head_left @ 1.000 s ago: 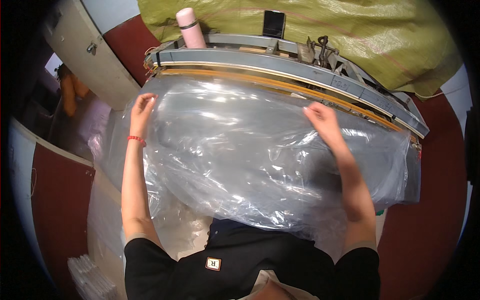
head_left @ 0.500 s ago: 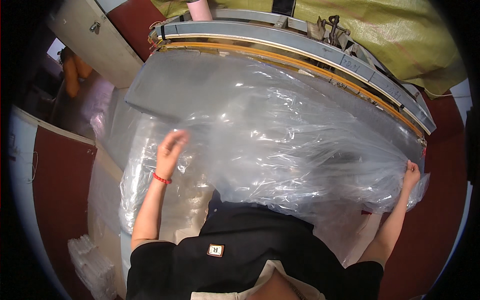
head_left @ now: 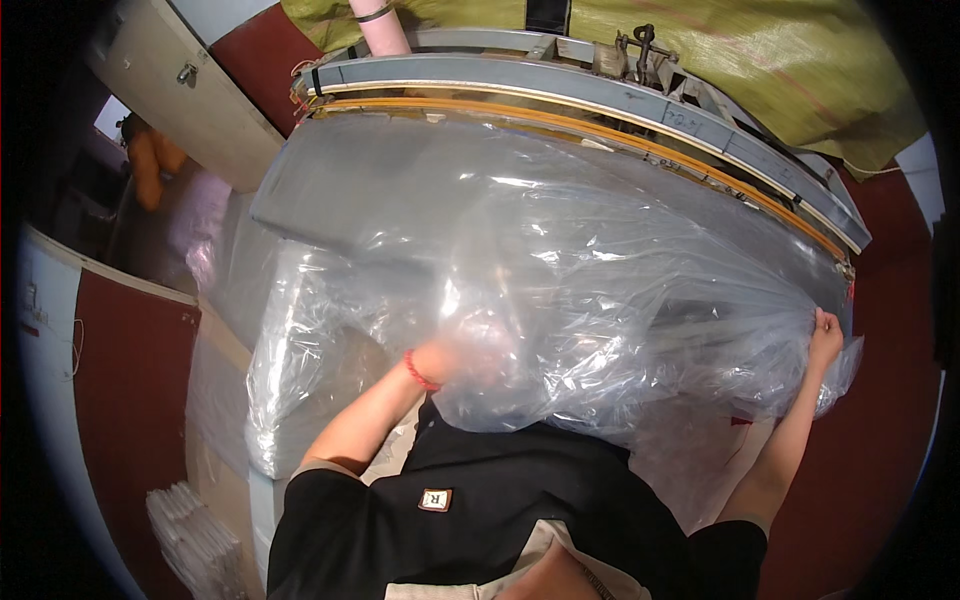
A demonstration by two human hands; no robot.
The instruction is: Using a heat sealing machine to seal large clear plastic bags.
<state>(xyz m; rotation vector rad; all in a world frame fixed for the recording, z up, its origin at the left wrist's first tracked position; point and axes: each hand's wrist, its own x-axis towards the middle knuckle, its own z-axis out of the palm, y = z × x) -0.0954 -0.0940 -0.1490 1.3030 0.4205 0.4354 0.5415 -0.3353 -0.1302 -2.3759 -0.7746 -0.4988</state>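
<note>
A large sheet of clear plastic film (head_left: 600, 270) lies in wrinkles over a grey work surface (head_left: 350, 160) and hangs over its near edge toward my body. At the far right, my right hand (head_left: 824, 337) pinches the film's edge, drawing folds toward it. My left hand (head_left: 478, 350), with a red bracelet at the wrist, has reached under the film near the middle. Its fingers show only as a blur through the plastic, so their pose is unclear. More bunched film (head_left: 285, 360) drapes down on the left.
Behind the surface runs a long grey metal bar frame (head_left: 560, 80) with an orange strip (head_left: 560, 118) and a clamp (head_left: 640, 55). A pink roll (head_left: 382, 28) stands at its left end. Stacked clear plastic bags (head_left: 195, 540) lie low left. A door (head_left: 185, 90) stands ajar upper left.
My left hand has moved right and toward my body, from beside the film to beneath it, and the film there has lifted and bulged. My right hand keeps its pinch.
</note>
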